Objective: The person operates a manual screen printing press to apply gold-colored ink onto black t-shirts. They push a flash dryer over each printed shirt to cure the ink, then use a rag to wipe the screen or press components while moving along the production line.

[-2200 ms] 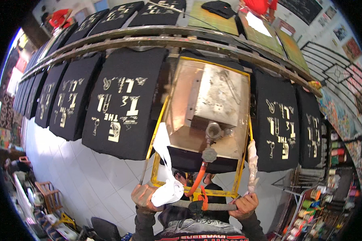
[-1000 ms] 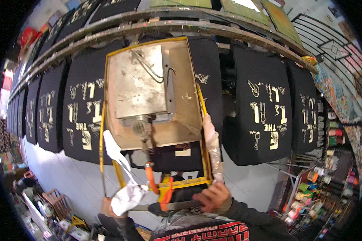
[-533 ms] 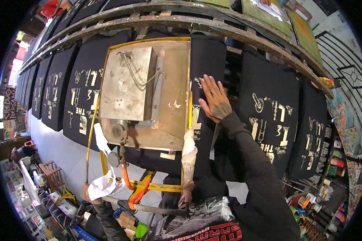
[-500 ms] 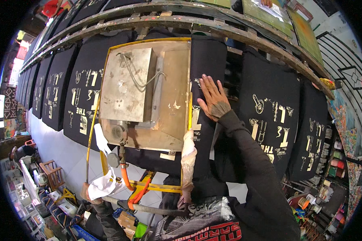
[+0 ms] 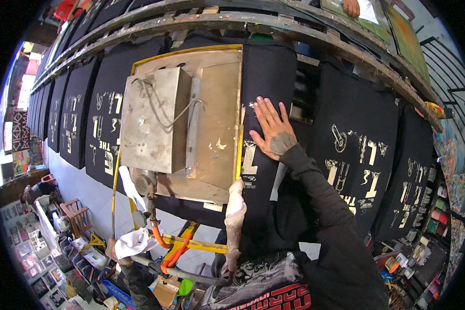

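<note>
The metal heater panel [image 5: 217, 119], its long axis running top to bottom, lies left of centre, just left of the nearer right hand [image 5: 274, 129]. That hand rests flat on the black T-shirt [image 5: 269, 67], fingers slightly spread, a strip of shirt between thumb and panel edge. At lower left, the left hand [image 5: 113, 251] is beside a white rag [image 5: 134, 243], fingers too hidden to tell; wooden beams [image 5: 232, 20] bound the top

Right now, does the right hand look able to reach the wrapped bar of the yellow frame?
Probably yes: the right hand is open and empty, and nothing visible stands between it and the wrapped bar nearby.
</note>
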### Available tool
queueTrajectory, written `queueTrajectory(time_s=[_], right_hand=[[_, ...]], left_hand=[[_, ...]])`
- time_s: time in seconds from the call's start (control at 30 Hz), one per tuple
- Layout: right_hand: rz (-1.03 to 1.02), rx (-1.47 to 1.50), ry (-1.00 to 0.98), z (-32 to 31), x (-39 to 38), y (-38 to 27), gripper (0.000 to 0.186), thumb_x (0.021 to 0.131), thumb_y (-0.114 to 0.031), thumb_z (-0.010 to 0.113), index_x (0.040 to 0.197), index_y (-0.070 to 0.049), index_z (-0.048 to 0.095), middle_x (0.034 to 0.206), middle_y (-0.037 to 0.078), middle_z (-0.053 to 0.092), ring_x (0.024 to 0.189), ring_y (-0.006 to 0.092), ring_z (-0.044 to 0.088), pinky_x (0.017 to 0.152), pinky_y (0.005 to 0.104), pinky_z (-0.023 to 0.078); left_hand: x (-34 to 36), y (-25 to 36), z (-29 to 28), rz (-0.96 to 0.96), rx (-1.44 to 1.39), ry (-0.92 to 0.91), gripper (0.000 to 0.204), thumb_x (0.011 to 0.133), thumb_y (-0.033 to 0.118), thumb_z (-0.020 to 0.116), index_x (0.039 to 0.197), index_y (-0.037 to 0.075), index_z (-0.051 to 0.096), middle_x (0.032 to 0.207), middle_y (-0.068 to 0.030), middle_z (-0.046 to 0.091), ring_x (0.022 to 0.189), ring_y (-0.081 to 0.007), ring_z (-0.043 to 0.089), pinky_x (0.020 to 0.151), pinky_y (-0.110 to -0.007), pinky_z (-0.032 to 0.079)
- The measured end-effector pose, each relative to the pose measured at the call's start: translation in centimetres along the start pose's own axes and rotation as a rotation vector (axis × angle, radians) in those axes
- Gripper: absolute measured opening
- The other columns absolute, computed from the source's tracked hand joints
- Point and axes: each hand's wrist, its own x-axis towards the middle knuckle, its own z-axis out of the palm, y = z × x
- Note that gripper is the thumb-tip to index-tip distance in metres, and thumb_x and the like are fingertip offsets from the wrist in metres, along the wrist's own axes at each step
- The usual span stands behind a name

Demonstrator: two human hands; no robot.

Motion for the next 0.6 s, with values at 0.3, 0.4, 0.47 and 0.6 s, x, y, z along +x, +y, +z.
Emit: queueTrajectory(time_s=[0.3,0.4,0.47,0.6], right_hand=[[-0.037,0.022,0.001,-0.7,0.6,-0.4,0.073,0.097,-0.044,0.050,0.155,-0.002,0.032,0.163,0.013,0.028,0.153,0.0266,0.021,0.126,0.0525,0.008],[-0.089,0.037,-0.024,-0.3,0.8,-1.0,0.072,0.097,-0.042,0.049,0.155,-0.003,0.032,0.163,0.012,0.029,0.153,0.0259,0.021,0.126,0.0524,0.007],[-0.087,0.045,-0.013,-0.1,0.8,-1.2,0.072,0.096,-0.041,0.050,0.155,-0.004,0.032,0.163,0.011,0.029,0.153,0.0255,0.022,0.126,0.0528,0.007],[-0.090,0.031,0.002,0.5,0.5,-1.3,0.069,0.095,-0.039,0.051,0.153,-0.004,0.037,0.162,0.010,0.032,0.152,0.0256,0.023,0.126,0.0537,0.008]], left_hand=[[0.8,1.3,0.0,0.023,0.034,0.020,0.035,0.093,0.023,0.053,0.109,-0.007,0.048,0.104,-0.0197,0.055,0.093,-0.0316,0.059,0.083,-0.041,0.048],[1.1,1.8,0.0,0.032,0.042,0.025,0.035,0.093,0.025,0.053,0.107,-0.006,0.048,0.101,-0.0188,0.054,0.090,-0.0309,0.058,0.081,-0.041,0.047],[1.2,2.0,0.1,0.041,0.044,0.028,0.035,0.093,0.026,0.053,0.105,-0.006,0.048,0.099,-0.0182,0.053,0.088,-0.0304,0.058,0.080,-0.041,0.046],[1.5,2.5,0.3,0.052,0.046,0.030,0.035,0.093,0.029,0.052,0.101,-0.005,0.048,0.095,-0.0171,0.052,0.085,-0.0294,0.057,0.077,-0.040,0.045]])
